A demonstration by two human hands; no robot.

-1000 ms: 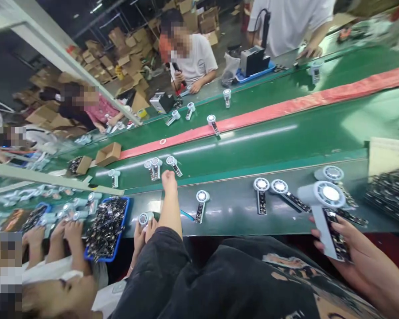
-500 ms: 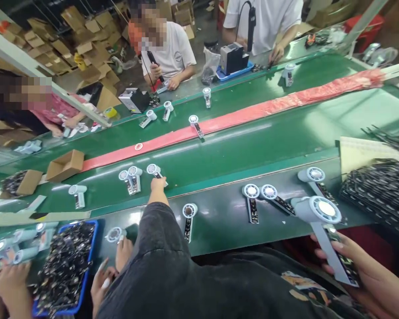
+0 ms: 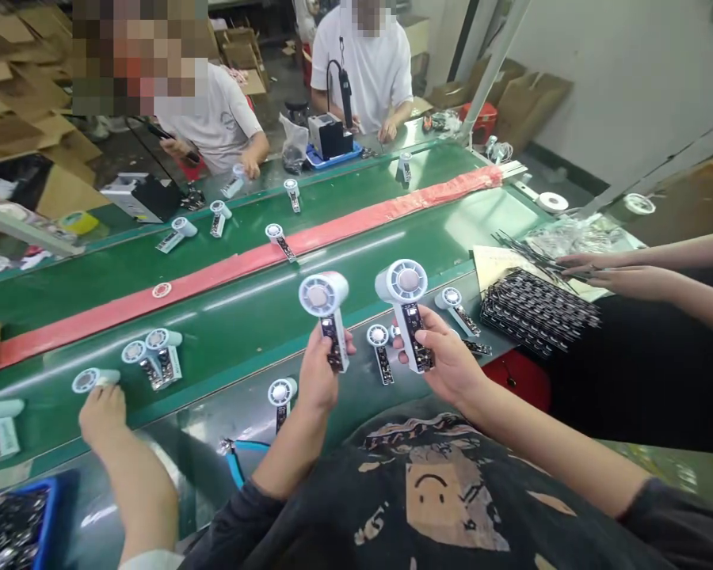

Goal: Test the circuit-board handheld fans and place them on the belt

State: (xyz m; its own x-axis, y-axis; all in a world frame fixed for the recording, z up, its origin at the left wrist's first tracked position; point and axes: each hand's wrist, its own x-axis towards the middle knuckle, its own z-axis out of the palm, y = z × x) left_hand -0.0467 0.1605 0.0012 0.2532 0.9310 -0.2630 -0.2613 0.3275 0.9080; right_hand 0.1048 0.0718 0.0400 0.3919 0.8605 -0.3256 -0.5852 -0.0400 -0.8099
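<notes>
My left hand (image 3: 319, 376) is closed around the handle of a light-blue handheld fan (image 3: 324, 294), held upright over the near bench edge. Beside it, my right hand (image 3: 451, 360) grips a second handheld fan (image 3: 409, 283) by its handle. Both have round grilles facing me and open handles with black circuit boards showing. The two fans are apart. Behind and around my hands, more handheld fans lie on the bench, one fan (image 3: 379, 339) between my wrists and another fan (image 3: 281, 393) partly hidden by my left forearm.
Blue-handled pliers (image 3: 233, 463) lie by my left forearm. A co-worker's hand (image 3: 104, 412) touches a fan on the green belt (image 3: 226, 317). At right, another person's hands (image 3: 618, 269) reach over stacked black strips (image 3: 535, 309). A blue tray (image 3: 46, 526) of parts sits lower left.
My left hand has come back from the belt with a fan. My right hand has brought its fan to the middle, next to the left one. The view has swung right.
</notes>
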